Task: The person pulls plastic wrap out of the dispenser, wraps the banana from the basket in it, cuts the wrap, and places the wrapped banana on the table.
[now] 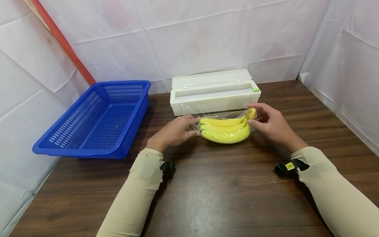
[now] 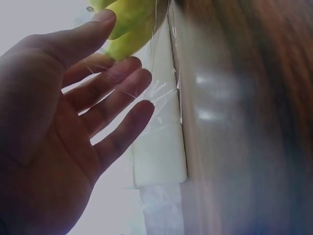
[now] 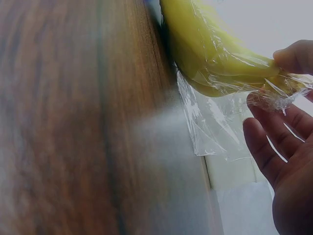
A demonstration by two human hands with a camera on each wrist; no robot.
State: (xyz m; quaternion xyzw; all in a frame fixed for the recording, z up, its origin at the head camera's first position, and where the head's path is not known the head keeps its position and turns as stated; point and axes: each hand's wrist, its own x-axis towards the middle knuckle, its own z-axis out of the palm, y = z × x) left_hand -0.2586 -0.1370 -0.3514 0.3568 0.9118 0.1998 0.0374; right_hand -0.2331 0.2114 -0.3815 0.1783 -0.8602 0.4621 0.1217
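Note:
A bunch of yellow bananas [image 1: 225, 133] with green tips is wrapped in clear cling film [image 3: 208, 129], in front of a white cling film box [image 1: 214, 105]. My right hand [image 1: 273, 123] pinches the stem end between thumb and fingers, over the crumpled film. At the other end, my left hand [image 1: 176, 130] holds the tips with thumb and forefinger, its other fingers spread against the film in the left wrist view. A loose flap of film hangs below the bunch in the right wrist view. The box's lid [image 1: 211, 77] stands raised at the back.
To the left is a blue plastic basket [image 1: 118, 135] with slotted sides. Everything stands on a dark wooden table [image 1: 225, 197]. White sheeting [image 1: 195, 39] hangs behind and at both sides, with a red strip [image 1: 63, 42] at the back left.

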